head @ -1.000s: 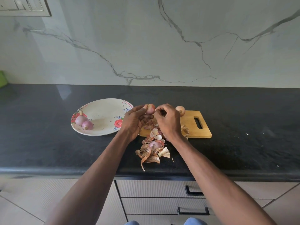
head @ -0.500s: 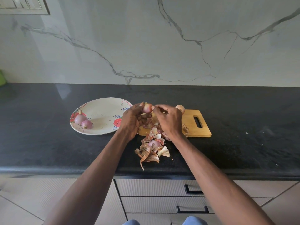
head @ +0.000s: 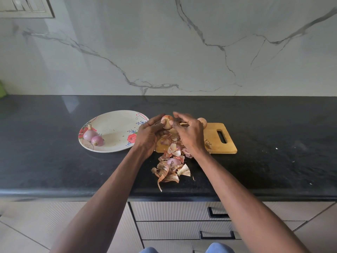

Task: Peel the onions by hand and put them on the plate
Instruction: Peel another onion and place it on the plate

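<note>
Over the wooden cutting board [head: 227, 146], my left hand [head: 149, 134] grips a small pale onion [head: 167, 121] from the left. My right hand [head: 189, 132] pinches at the same onion from the right, with its fingers blurred. Another unpeeled onion [head: 203, 121] sits on the board's far edge behind my right hand. Two peeled pink onions [head: 93, 136] lie at the left side of the flowered plate [head: 116, 128], which stands left of the board.
A heap of loose onion skins [head: 170, 168] spreads from the board toward the black counter's front edge [head: 54, 192]. A marble wall rises behind the counter. Drawers with dark handles [head: 217, 234] are below.
Both hands stayed over the board with the onion. The onion turned a little in my left hand, and my right fingers shifted up over its top.
</note>
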`<state>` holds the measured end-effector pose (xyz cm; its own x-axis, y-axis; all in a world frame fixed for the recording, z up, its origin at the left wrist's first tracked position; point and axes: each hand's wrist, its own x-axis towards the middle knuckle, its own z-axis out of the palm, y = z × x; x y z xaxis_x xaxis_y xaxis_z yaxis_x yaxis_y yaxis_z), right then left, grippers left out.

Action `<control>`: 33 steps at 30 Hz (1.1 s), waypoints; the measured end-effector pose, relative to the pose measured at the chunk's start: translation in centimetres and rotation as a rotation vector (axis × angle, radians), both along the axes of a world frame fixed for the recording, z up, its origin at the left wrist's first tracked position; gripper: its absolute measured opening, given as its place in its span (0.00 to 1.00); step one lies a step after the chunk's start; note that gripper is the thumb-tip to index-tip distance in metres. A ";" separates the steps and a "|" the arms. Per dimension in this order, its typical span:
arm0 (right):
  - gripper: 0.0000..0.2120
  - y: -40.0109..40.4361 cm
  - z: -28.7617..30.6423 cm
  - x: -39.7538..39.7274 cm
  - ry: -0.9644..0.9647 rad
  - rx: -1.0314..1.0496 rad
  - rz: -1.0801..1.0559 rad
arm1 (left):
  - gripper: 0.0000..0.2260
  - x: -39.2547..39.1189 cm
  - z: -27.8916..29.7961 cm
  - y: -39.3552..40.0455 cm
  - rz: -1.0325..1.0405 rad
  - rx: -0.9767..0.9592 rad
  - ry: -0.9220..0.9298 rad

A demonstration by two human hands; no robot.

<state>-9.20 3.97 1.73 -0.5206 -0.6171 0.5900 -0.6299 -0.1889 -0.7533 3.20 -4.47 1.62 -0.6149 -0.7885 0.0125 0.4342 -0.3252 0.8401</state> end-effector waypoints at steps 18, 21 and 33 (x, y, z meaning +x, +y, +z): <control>0.02 -0.1 -0.1 0.4 0.051 0.109 -0.006 | 0.12 -0.3 -1.0 -0.2 -0.002 -0.191 -0.140; 0.03 -0.4 -0.1 0.4 -0.084 0.132 -0.003 | 0.09 -0.2 -0.9 -0.1 -0.016 -0.196 -0.144; 0.06 -0.9 -0.5 0.5 -0.469 0.172 0.083 | 0.09 -0.3 -0.8 -0.1 -0.019 -0.178 -0.149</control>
<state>-8.75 3.07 1.27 -0.6502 -0.7354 0.1910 -0.2047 -0.0726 -0.9761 2.90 -4.56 0.84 -0.6351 -0.7702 0.0581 0.2964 -0.1736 0.9391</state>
